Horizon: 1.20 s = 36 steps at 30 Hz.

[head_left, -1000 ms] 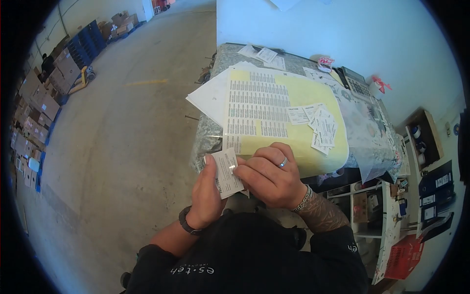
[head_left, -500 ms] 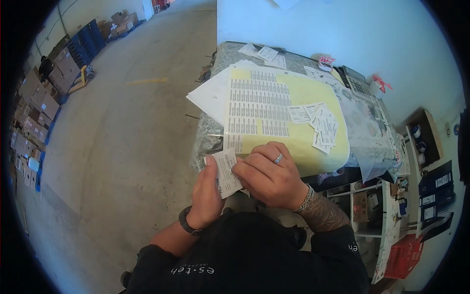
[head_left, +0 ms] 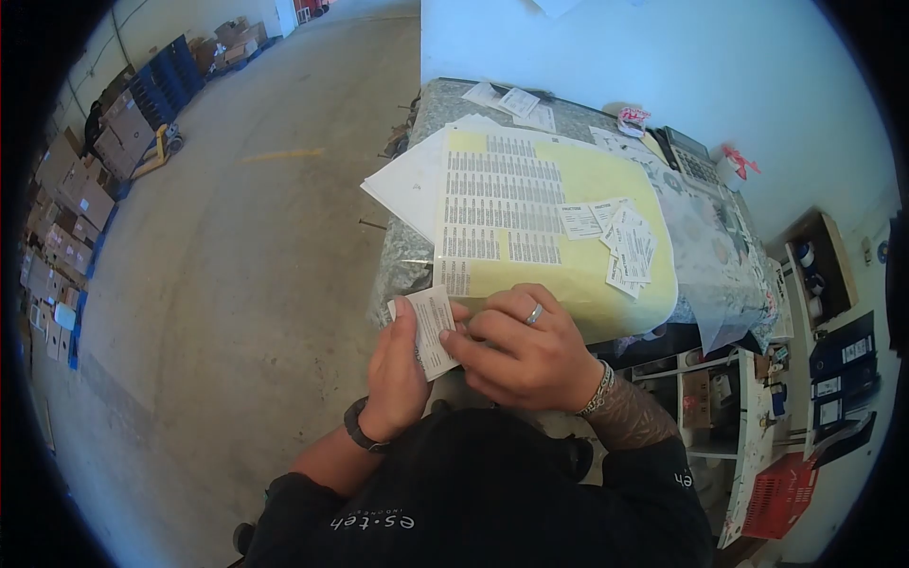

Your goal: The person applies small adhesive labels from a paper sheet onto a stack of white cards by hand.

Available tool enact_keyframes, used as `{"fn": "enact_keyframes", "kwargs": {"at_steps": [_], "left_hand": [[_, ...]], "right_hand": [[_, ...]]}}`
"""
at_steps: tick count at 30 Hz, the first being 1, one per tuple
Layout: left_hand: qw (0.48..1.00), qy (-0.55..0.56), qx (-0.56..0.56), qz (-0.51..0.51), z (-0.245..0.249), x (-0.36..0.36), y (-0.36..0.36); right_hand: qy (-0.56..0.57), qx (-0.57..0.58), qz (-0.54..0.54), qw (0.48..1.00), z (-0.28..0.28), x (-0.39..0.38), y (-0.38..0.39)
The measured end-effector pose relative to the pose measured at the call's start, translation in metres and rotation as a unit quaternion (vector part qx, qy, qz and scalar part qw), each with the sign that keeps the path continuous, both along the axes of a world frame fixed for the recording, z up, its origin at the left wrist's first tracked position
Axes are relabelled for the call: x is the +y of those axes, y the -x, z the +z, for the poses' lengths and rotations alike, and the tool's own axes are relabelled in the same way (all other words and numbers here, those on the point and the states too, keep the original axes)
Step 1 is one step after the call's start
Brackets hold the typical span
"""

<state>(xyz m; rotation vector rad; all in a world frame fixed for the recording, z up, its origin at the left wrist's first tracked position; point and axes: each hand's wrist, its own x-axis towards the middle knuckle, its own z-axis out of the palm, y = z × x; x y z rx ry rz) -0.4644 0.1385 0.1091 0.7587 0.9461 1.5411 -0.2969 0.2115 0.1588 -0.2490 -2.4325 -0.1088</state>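
Note:
My left hand (head_left: 396, 379) holds a white printed label (head_left: 431, 327), thumb along its left edge and fingers behind it. Curled in from the right, my right hand (head_left: 530, 355) has its thumb on the label's face and pinches its right edge. A ring is on one of its fingers. Just beyond the hands lies a yellow sticker sheet (head_left: 606, 308) with rows of small printed stickers on its left part. Several loose printed labels (head_left: 630, 246) overlap one another on the sheet's right side.
The sheet rests on a table (head_left: 440, 104) with white papers (head_left: 407, 180), a calculator (head_left: 693, 161) and a small white pot (head_left: 729, 172). Right of me are shelves (head_left: 710, 435) and a red basket (head_left: 781, 497). Boxes (head_left: 71, 204) and a pallet jack (head_left: 161, 151) stand far left.
The label's face has changed: its bold heading no longer shows and dense small print is visible. My right hand has shifted slightly, its fingers spreading a little along the label's edge.

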Motion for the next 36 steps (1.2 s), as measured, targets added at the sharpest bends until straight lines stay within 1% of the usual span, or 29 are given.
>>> {"fn": "enact_keyframes", "kwargs": {"at_steps": [2, 6, 8, 9, 11, 12, 14, 15, 17, 18, 20, 21, 23, 24, 26, 27, 29, 30, 31, 33, 34, 35, 36], "left_hand": [[1.000, -0.003, 0.009, -0.021, 0.001, 0.000, 0.001], [0.999, 0.011, -0.002, -0.032, 0.000, -0.003, 0.000], [0.994, 0.015, 0.103, -0.011, -0.008, -0.003, 0.001], [0.994, 0.013, 0.104, -0.011, -0.007, -0.003, 0.003], [0.997, -0.001, 0.002, -0.079, -0.003, -0.004, 0.006], [0.997, -0.001, 0.001, -0.077, 0.000, -0.005, 0.006], [0.996, 0.018, -0.013, -0.089, 0.007, -0.005, 0.006], [0.996, 0.019, -0.013, -0.091, 0.006, -0.004, 0.004], [0.996, -0.013, 0.061, -0.068, 0.004, -0.003, 0.001], [0.996, -0.013, 0.062, -0.070, 0.005, -0.003, 0.000], [0.998, -0.027, 0.051, -0.036, 0.008, -0.002, -0.002], [0.998, -0.028, 0.051, -0.037, 0.009, -0.001, -0.001], [0.992, -0.055, 0.113, -0.031, 0.011, 0.000, -0.001], [0.992, -0.056, 0.111, -0.037, 0.009, 0.001, -0.002], [0.999, -0.048, 0.013, -0.021, 0.005, 0.002, -0.002], [0.998, -0.048, 0.013, -0.023, 0.002, 0.002, 0.000], [0.999, -0.042, 0.010, -0.025, -0.002, 0.000, 0.006], [0.999, -0.042, 0.008, -0.025, -0.002, -0.001, 0.007], [0.999, -0.043, -0.006, -0.017, 0.000, -0.003, 0.007], [0.999, -0.045, -0.022, -0.009, 0.000, -0.004, 0.008], [0.998, -0.047, -0.029, -0.005, 0.000, -0.004, 0.008], [0.998, -0.049, -0.036, -0.001, 0.000, -0.005, 0.008], [0.998, -0.050, -0.036, 0.001, -0.001, -0.005, 0.008]], "right_hand": [[0.038, 0.033, 0.024, 0.998, 0.000, 0.005, 0.000], [0.053, 0.039, -0.002, 0.998, 0.005, 0.009, -0.001], [0.084, 0.018, -0.054, 0.995, 0.007, 0.013, -0.002], [0.083, 0.019, -0.054, 0.995, 0.008, 0.016, -0.003], [0.108, 0.071, -0.075, 0.989, 0.006, 0.021, -0.003], [0.108, 0.071, -0.074, 0.989, 0.006, 0.022, -0.003], [0.203, 0.122, -0.036, 0.971, 0.004, 0.020, -0.004], [0.204, 0.123, -0.038, 0.970, 0.005, 0.019, -0.005], [0.330, 0.096, 0.006, 0.939, 0.009, 0.017, -0.006], [0.329, 0.098, 0.005, 0.939, 0.009, 0.016, -0.007], [0.378, 0.097, 0.022, 0.920, 0.009, 0.016, -0.008], [0.377, 0.097, 0.020, 0.921, 0.008, 0.015, -0.008], [0.369, 0.092, 0.006, 0.925, 0.006, 0.013, -0.011], [0.368, 0.093, 0.000, 0.925, 0.007, 0.013, -0.013], [0.370, 0.126, -0.017, 0.920, 0.009, 0.015, -0.017], [0.369, 0.126, -0.019, 0.920, 0.011, 0.019, -0.022], [0.384, 0.227, -0.107, 0.889, 0.015, 0.034, -0.041], [0.408, 0.295, -0.141, 0.853, 0.017, 0.041, -0.048], [0.399, 0.331, -0.153, 0.841, 0.020, 0.053, -0.060], [0.365, 0.354, -0.211, 0.835, 0.021, 0.078, -0.087], [0.366, 0.352, -0.211, 0.835, 0.021, 0.084, -0.094], [0.214, 0.291, -0.311, 0.879, 0.022, 0.088, -0.099], [0.052, 0.218, -0.397, 0.890, 0.023, 0.091, -0.101]]}}
